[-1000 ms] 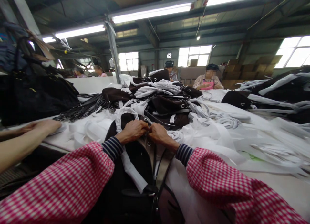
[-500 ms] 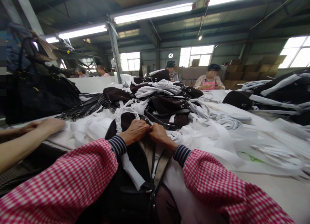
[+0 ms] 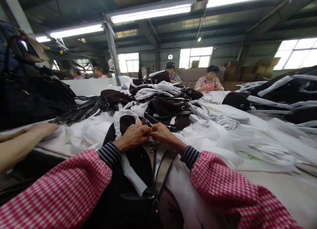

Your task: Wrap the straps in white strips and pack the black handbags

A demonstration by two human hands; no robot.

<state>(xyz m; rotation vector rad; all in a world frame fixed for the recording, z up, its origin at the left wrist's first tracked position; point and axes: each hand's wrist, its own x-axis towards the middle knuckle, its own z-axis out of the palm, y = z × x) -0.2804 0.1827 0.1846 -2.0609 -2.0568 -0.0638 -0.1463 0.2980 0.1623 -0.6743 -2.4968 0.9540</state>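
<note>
A black bag [image 3: 133,176] stands in front of me, its zipped top open and showing a beige lining [image 3: 166,168]. A white-wrapped handle [image 3: 133,176] hangs down its near side, and another white-wrapped handle [image 3: 117,125] loops up at the far side. Over the far end of the opening, my left hand [image 3: 133,135] is closed, fingertips pinched together. My right hand [image 3: 163,133] meets it there, also pinching. What lies between the fingertips is hidden. Just under them dangles a small metal clasp [image 3: 153,149]. A zipper pull [image 3: 155,202] hangs at the near end.
Dark bags [image 3: 165,110] with white-wrapped handles are heaped ahead, and more bags [image 3: 279,100] lie at right. Thin white wrapping sheets [image 3: 220,146] cover the table. Black straps [image 3: 81,108] lie at left. A co-worker's arm [image 3: 27,139] reaches in from the left; other people sit beyond.
The view has shifted slightly, so the scene sits further left. My hands stay together at the bag's top, the right wrist a little further out. The metal clasp below them now shows.
</note>
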